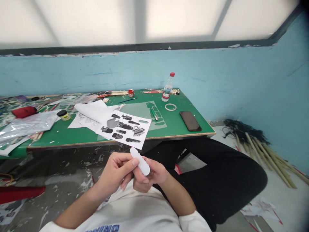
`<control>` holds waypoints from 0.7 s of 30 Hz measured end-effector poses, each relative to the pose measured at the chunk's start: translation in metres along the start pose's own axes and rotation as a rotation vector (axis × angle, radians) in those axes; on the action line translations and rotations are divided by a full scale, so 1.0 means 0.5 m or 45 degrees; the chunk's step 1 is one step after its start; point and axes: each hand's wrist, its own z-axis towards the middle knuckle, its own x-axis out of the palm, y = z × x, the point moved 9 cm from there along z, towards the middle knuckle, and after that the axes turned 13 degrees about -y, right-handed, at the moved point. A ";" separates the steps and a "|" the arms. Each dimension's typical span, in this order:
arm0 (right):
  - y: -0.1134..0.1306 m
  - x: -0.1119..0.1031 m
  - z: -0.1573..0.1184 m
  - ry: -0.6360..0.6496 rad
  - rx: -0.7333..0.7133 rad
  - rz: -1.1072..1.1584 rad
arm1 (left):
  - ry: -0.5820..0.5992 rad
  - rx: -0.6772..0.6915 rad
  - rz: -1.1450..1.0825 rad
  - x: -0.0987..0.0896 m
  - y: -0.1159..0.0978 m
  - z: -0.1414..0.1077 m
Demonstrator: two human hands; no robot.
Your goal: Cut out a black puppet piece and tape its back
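Note:
Above my lap, both hands pinch a white paper cutout (140, 161), long with rounded ends, its plain side facing up. The thumb of my left hand (123, 169) presses flat on its middle left. Fingers of my right hand (152, 174) close on its right side and from beneath, partly hidden by the paper. Just beyond, a sheet printed with dark shapes (130, 137) overhangs the table's front edge. An oval hole in that sheet shows green through it. To its right, a slim green tool (154, 114), perhaps a craft knife, rests on a translucent stencil sheet (160, 125).
On the green table (79, 137) are a phone (190, 121), a tape ring (171, 107), a water bottle (167, 90), a red paint jar (130, 93), a black-lidded jar (63, 115) and a red pouch (24, 111). Bamboo sticks (270, 158) lie on the floor at right.

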 end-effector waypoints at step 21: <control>0.021 -0.060 -0.002 -0.299 -0.099 -0.335 | -0.139 0.213 0.216 -0.017 -0.040 0.001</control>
